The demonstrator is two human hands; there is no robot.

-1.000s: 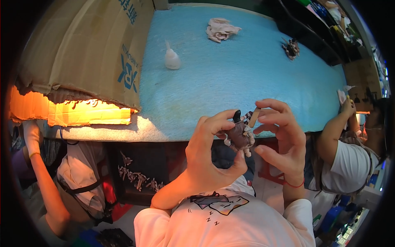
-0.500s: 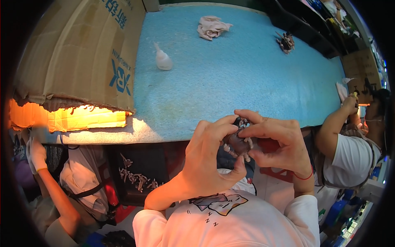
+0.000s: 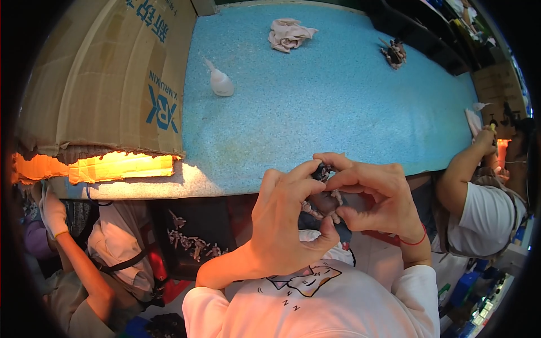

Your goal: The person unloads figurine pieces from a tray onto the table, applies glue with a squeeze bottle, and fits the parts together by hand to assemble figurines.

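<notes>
Between my two hands, over the table's near edge, is a small brown and pinkish figurine (image 3: 323, 203) with a dark top. My left hand (image 3: 287, 208) grips its upper left side with the fingers, its thumb sticking out below. From the right, my right hand (image 3: 375, 194) pinches it between fingers and thumb. Fingers hide much of the figurine. To the left, below table height, a black tray (image 3: 186, 265) holds several similar small pinkish-brown pieces (image 3: 193, 243).
On the blue table (image 3: 315, 107) are a white squeeze bottle (image 3: 221, 83), a crumpled cloth (image 3: 290, 35) and a brown figurine cluster (image 3: 394, 54). A cardboard box (image 3: 107, 79), lit inside, stands left. Co-workers sit on both sides: a gloved hand (image 3: 53, 211) left, an arm (image 3: 465, 169) right.
The figurine has turned slightly in my hands, and my fingers now cover more of it. The gloved hand on the left has moved a little.
</notes>
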